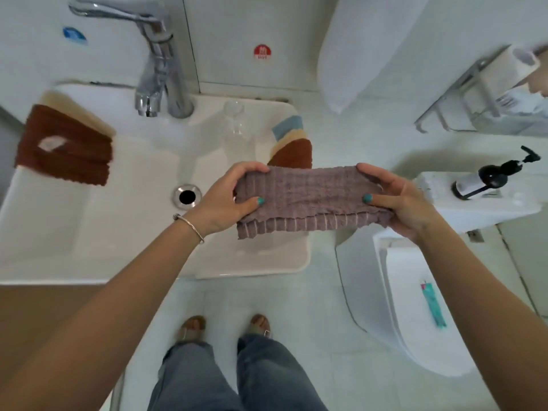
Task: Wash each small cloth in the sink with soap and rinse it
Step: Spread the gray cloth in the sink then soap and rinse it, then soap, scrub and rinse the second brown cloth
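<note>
While both arms reach out over the right front corner of the sink [89, 232], the head view has the mauve ribbed cloth [308, 200] stretched flat between the two hands, up in the air above the basin's right rim. Left hand [228, 197] takes the cloth's left end, fingers curled over the top edge and thumb pressed on the near face: a firm grip on the fabric. Right hand [397, 197] mirrors it on the right end, thumb on top, fingers wrapped behind, its grip closed on the cloth too. A bracelet [189, 225] sits on the left wrist.

Behind the cloth, a striped cloth [292, 143] in blue, cream and brown drapes over the sink's right rim. On the left rim lies a brown cloth [65, 146] with a cream one under it. The chrome tap [154, 60] stands at the back, the drain [186, 196] open and dark in the basin. A black pump bottle [492, 176] lies on the toilet tank to the right.
</note>
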A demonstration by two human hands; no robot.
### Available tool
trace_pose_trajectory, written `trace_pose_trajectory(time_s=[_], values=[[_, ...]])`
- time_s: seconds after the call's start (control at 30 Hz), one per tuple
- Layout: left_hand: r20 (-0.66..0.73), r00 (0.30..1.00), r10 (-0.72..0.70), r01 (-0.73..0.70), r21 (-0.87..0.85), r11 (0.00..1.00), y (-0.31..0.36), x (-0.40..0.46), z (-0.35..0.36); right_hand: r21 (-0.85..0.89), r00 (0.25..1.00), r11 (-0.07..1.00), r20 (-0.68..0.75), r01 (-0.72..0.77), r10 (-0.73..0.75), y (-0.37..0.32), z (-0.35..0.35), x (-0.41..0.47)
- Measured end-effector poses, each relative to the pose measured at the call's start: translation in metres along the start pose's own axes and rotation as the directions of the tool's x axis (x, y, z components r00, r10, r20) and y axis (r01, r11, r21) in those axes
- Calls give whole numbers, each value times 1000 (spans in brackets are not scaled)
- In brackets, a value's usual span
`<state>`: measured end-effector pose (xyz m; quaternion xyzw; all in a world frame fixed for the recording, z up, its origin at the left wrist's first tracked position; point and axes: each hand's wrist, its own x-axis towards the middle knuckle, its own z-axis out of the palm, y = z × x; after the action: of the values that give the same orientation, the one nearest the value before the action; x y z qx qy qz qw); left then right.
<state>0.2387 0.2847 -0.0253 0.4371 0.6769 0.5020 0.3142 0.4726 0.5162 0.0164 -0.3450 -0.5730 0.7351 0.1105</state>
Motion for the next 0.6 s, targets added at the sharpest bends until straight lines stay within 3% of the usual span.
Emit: trace_pose_trajectory(time_s=[0.33,0.43,0.5,0.6], values=[[-96,995,-16,34,188,982,-19,44,22,-2,997,999,67,-39,39,26,-33,80],[-116,992,-47,66,163,984,-29,41,31,-47,988,993,111,-106,111,41,-36,89],[-129,989,-74,89,113,990,-35,33,34,-217,988,970,85,-108,129,45,-38,90],[-149,971,-188,186,-24,982,-34,14,26,-625,998,778,-36,-65,54,34,-32,79]])
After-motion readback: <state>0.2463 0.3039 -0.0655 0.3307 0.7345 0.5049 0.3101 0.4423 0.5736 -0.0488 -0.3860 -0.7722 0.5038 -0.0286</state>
